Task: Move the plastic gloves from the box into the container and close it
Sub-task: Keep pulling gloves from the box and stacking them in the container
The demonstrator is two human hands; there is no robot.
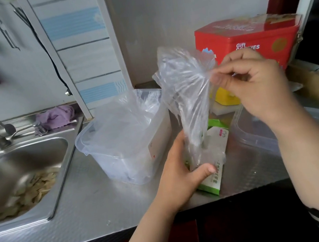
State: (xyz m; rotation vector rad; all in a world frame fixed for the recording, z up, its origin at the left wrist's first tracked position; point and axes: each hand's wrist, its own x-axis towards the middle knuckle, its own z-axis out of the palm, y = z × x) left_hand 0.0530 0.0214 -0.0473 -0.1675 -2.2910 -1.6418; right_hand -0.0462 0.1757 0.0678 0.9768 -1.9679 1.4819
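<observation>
The right hand (248, 84) pinches a thin, crinkled clear plastic glove (188, 98) between thumb and curled fingers and holds it up above the small green-and-white cardboard box (210, 161), while the left hand (182, 172) grips that box by its side against the brushed steel desk (96, 204). The glove's lower end appears still to reach the box opening, so a quick pull could drag further gloves out in a clump or tip the light box from the left hand's grip. The film is flimsy and probably clings, so it may stick to the fingers when let go, or drift and land beside the clear rectangular plastic container (125, 148) rather than in it. That container stands just to the left of the box, already holding loose clear film heaped above its rim; the heap could spill over the wall, and would likely get trapped under the translucent plastic lid (263, 134), which lies on the desk at the right, when closing. The steel sink (40, 161) with food scraps lies near, so a stray glove could land there.
</observation>
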